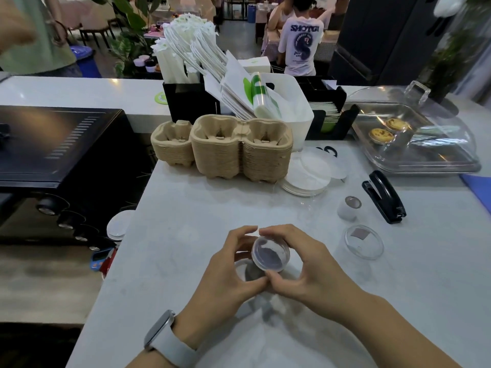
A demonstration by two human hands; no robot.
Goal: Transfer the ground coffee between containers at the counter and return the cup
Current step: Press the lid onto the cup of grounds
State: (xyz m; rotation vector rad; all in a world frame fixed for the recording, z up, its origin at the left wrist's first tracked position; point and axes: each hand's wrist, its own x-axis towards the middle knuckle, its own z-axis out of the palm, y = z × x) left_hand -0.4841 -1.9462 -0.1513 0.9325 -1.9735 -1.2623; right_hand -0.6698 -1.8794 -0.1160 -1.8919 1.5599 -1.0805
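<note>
Item: small round clear plastic cup holding dark ground coffee (270,254); held between your two hands above the pale grey counter (186,208), tilted so its open mouth faces up and towards you, its short axis leaning down and left.

Holders: your right hand (300,264) is closed round the cup, fingertips curled over the far rim and thumb pressed at the near rim; your left hand (233,266), the one with the pale watch (167,338), is curved round a second clear container (245,270) just below and left of the cup, thumb tip touching your right thumb; that lower vessel is blurred, so its shape and your grip on it are probably, not certainly, as stated.

Handling: light, thin-walled, likely to flex if squeezed; smooth and somewhat slippery; contents loose and quick to spill; hold it by the rim and side wall, with fingers opposed across the widest part.

Beyond your right fingertips: a clear round lid (364,241), a small white cup (349,207), a black stapler (384,197).
</note>
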